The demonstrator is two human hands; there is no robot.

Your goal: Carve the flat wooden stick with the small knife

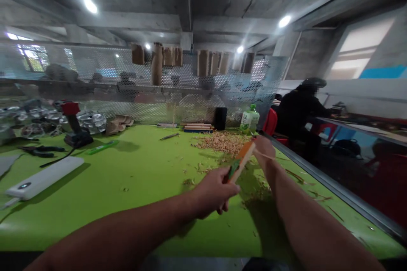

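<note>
My left hand [214,190] is closed around the near end of a flat wooden piece [244,161] with an orange face and a pale edge. A green patch shows on the piece beside my fingers. My right hand [265,147] is at the far end of the piece, curled and blurred; whatever it holds is hidden. A thin pale strip [265,155] crosses just in front of that hand. Beyond both hands lies a heap of wood shavings [222,142] on the green tabletop [152,165], with more curls scattered under my arms.
At left are a white power bank [47,178], pliers [43,150], a red-and-black cordless drill [74,123] and a green cutter [102,147]. A green-capped bottle [249,119] and a black phone-like slab [221,118] stand by the mesh screen [152,106]. A person [299,110] sits at right.
</note>
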